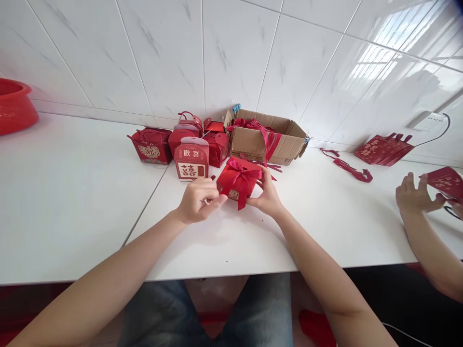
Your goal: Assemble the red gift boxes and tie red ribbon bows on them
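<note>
A red gift box point(238, 179) tied with a dark red satin ribbon bow point(240, 174) is in front of me, tilted slightly. My right hand point(266, 196) grips its right side, thumb low and fingers behind the far corner. At the box's left side is my left hand point(201, 199), its fingers curled in and the thumb stretched toward the ribbon. Whatever those fingers hold, if anything, is hidden. Just behind my left hand stands a red and white box with Chinese characters point(191, 160).
More red boxes point(151, 145) stand by the tiled wall. A cardboard box point(285, 142) holds red ribbons. Loose ribbon point(352, 170) and flat red bags point(384, 149) lie to the right. Another person's hand point(415, 193) handles a red box point(446, 183). A red basin point(16, 107) sits far left.
</note>
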Motion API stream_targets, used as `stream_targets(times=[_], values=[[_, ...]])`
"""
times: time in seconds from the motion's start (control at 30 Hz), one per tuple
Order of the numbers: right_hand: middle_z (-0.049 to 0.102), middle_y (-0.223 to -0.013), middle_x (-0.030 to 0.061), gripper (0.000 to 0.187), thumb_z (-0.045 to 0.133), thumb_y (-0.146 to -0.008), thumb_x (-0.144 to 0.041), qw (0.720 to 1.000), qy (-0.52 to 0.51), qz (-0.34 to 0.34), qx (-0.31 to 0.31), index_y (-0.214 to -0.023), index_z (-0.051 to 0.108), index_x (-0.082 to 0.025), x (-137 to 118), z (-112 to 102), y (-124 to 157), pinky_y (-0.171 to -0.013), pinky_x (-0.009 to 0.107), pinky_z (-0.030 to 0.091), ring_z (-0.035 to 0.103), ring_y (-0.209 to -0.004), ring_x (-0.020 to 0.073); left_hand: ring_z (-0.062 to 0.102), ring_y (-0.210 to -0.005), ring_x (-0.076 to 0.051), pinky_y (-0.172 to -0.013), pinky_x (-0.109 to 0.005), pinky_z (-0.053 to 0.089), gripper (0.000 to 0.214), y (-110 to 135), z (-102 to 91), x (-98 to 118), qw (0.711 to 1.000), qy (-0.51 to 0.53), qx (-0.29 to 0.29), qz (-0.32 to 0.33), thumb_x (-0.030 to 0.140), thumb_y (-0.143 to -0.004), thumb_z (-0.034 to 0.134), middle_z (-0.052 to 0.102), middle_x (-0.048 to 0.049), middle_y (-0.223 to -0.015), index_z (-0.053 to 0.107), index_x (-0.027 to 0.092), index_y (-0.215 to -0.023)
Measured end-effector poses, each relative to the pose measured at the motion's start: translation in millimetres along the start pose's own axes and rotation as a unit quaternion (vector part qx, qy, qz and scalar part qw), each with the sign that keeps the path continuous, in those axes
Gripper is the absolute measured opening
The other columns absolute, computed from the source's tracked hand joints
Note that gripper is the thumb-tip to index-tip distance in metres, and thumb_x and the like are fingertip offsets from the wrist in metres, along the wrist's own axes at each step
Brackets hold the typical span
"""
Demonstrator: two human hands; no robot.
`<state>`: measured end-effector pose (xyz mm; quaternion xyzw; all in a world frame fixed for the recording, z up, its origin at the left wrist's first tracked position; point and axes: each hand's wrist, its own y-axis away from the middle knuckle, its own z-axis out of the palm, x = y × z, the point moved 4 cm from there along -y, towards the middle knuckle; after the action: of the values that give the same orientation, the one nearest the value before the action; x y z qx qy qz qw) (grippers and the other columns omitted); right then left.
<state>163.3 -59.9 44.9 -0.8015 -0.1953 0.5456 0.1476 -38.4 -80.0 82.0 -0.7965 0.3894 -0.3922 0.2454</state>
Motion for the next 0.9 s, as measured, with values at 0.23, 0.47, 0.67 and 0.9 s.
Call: stream_targets(times=[0.23,0.47,0.67,0.9], values=[[0.039,-0.143,0.0124,0.098,0.079,-0.059,-0.024,1.0,-0.004,-0.018,0.002,-0.141,0.026,-0.029,-3.1,1.0,0.0,-0.109,0.05,0.037,0.043,-0.132,0.0294,0.04,-0.048,-0.011,-0.051,-0.026,0.029,0.046,-0.4,2.5,-18.0,0.977,0.026,-0.042,-0.209,0.05,-0.084,0.055,0.046,0.002,-0.048,0.049,0.018,-0.051],[0.035,-0.148,0.0078,0.104,0.08,-0.055,-0.028,0.997,-0.054,0.017,0.047,-0.143,0.025,-0.036,30.1,-67.1,-17.1,-0.106,0.049,0.041,0.042,-0.133,0.0291,0.044,-0.053,-0.014,-0.054,-0.026,0.027,0.039,6.4,20.6,-37.8,0.932,-0.139,-0.214,-0.256,0.05,-0.08,0.055,0.051,0.0006,-0.051,0.052,0.019,-0.055],[0.048,-0.137,0.0058,0.086,0.07,-0.06,-0.025,0.983,-0.059,0.122,0.126,-0.139,0.038,-0.035,80.0,-148.5,-0.1,-0.1,0.046,0.048,0.05,-0.124,0.0258,0.046,-0.057,-0.015,-0.056,-0.026,0.027,0.039,5.7,21.4,-35.9,0.927,-0.139,-0.266,-0.223,0.047,-0.085,0.046,0.053,0.0,-0.056,0.049,0.019,-0.058],[0.05,-0.137,0.0077,0.104,0.077,-0.059,-0.033,0.976,0.01,0.166,0.138,-0.148,0.023,-0.034,103.2,-156.0,9.6,-0.093,0.043,0.053,0.052,-0.123,0.0252,0.05,-0.059,-0.016,-0.058,-0.027,0.03,0.037,8.2,24.4,-37.4,0.917,-0.147,-0.297,-0.22,0.05,-0.084,0.047,0.058,-0.0005,-0.06,0.057,0.02,-0.065]])
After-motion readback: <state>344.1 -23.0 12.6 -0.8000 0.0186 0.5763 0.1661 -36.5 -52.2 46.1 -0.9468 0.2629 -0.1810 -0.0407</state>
